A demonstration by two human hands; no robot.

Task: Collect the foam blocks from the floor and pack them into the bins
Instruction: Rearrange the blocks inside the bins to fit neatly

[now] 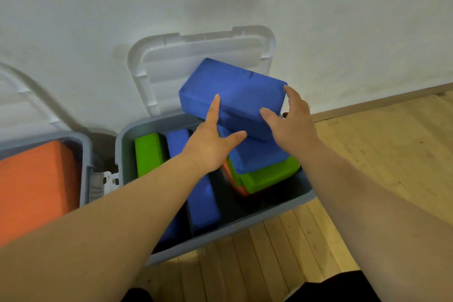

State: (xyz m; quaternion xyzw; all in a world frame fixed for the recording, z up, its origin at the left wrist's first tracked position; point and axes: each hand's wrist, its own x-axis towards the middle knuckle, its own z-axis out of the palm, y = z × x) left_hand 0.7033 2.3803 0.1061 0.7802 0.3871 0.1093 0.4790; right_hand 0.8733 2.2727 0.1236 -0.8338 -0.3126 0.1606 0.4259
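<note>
A large blue foam block (235, 92) sits tilted above the far right of the grey bin (282, 208), on top of another blue block (257, 154), a green block (269, 176) and an orange one beneath. My left hand (213, 144) lies with straight fingers against the top block's near face. My right hand (291, 117) touches its right end with spread fingers. Inside the bin a green block (148, 154) and blue blocks (203, 201) stand on edge at the left.
The bin's white lid (203, 61) leans open against the white wall. A second grey bin (84, 154) at the left holds an orange block (34, 186). Wooden floor (382, 154) stretches to the right and in front.
</note>
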